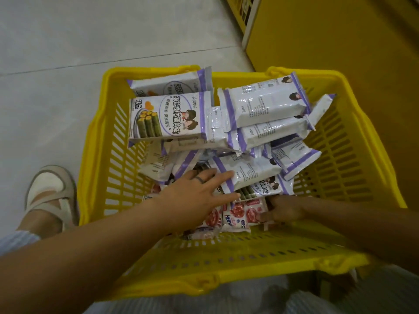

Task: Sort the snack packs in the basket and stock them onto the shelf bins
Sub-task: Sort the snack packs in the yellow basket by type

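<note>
A yellow plastic basket point(340, 155) sits on the floor in front of me, filled with several white-and-purple seaweed roll packs point(167, 116) and a few red-and-white snack packs point(244, 214) at the near side. My left hand point(197, 196) lies flat with straight fingers on a white-and-purple pack point(247, 171) in the middle of the pile. My right hand point(285, 209) is low at the near right of the basket, its fingers curled on the edge of a red-and-white pack; part of that hand is in shadow.
A yellow shelf unit point(317, 41) stands at the far right, close to the basket's right corner. Grey floor point(68, 41) spreads to the left and beyond. My foot in a beige sandal point(52, 193) rests left of the basket.
</note>
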Tool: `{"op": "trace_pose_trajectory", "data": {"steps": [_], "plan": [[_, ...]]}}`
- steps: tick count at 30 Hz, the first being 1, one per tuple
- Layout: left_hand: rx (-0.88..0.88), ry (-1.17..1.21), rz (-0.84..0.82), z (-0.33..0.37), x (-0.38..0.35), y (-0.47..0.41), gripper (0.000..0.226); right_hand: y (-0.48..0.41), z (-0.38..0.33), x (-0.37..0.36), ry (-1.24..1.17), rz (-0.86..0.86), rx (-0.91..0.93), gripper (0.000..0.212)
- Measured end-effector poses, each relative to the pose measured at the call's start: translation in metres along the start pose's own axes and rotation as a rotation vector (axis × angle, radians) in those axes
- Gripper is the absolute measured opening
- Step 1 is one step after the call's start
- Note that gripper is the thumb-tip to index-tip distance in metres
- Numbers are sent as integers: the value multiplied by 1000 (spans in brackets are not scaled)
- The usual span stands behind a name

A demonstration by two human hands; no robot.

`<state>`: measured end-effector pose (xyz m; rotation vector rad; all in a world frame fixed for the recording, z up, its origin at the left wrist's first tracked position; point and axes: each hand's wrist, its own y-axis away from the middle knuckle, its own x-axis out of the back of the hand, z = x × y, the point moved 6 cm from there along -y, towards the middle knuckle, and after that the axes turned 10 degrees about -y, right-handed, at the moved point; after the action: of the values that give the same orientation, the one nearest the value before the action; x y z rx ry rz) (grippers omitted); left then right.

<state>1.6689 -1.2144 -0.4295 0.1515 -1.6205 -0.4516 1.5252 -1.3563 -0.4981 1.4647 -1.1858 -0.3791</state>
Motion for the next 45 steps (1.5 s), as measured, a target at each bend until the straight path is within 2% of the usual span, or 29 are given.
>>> {"op": "trace_pose_trajectory", "data": {"steps": [3, 8, 13, 16, 18, 21, 25, 26, 28, 30, 32, 34, 36, 38, 39, 42, 45], "plan": [[17, -4, -4, -3, 0, -1, 69, -3, -4, -7, -117, -24, 29, 48], [17, 8, 13, -7, -1, -1, 67, -4, -4, -10, -23, 62, -13, 41], [25, 8, 27, -8, 0, 1, 65, 18, -9, -5, -117, 95, 36, 39], [53, 33, 31, -9, 5, 4, 61, 44, -5, 3, -159, 171, 57, 29], [75, 82, 15, -10, 11, 5, 58, 66, -5, 10, -229, 197, 84, 12], [81, 274, 8, -10, 24, 9, 56, 98, -24, 26, -222, 230, 158, 5], [116, 901, -7, -8, 47, 15, 78, 117, -81, 34, -399, 242, 388, 11], [116, 986, -8, -9, 54, 17, 74, 117, -95, 33, -491, 236, 440, 11], [101, 1041, -30, -17, 63, 25, 51, 113, -116, 28, -738, 192, 489, 17], [119, 1025, -127, -27, 62, 37, 39, 108, -128, 23, -959, 136, 478, 27], [163, 949, -235, -38, 54, 51, 36, 102, -132, 19, -1077, 37, 470, 32], [206, 787, -335, -44, 46, 63, 28, 97, -128, 17, -900, -13, 445, 29], [264, 481, -423, -49, 39, 71, 27, 90, -117, 17, -459, 17, 392, 22], [297, 147, -486, -53, 30, 75, 40, 75, -100, 10, -101, -13, 304, 28], [304, 37, -512, -54, 25, 75, 50, 68, -91, 4, -13, -58, 256, 35], [318, -53, -474, -56, 19, 71, 74, 47, -70, -18, 14, -170, 118, 55], [274, 51, -314, -51, 20, 59, 84, 27, -59, -30, -107, -234, 36, 63]]}}
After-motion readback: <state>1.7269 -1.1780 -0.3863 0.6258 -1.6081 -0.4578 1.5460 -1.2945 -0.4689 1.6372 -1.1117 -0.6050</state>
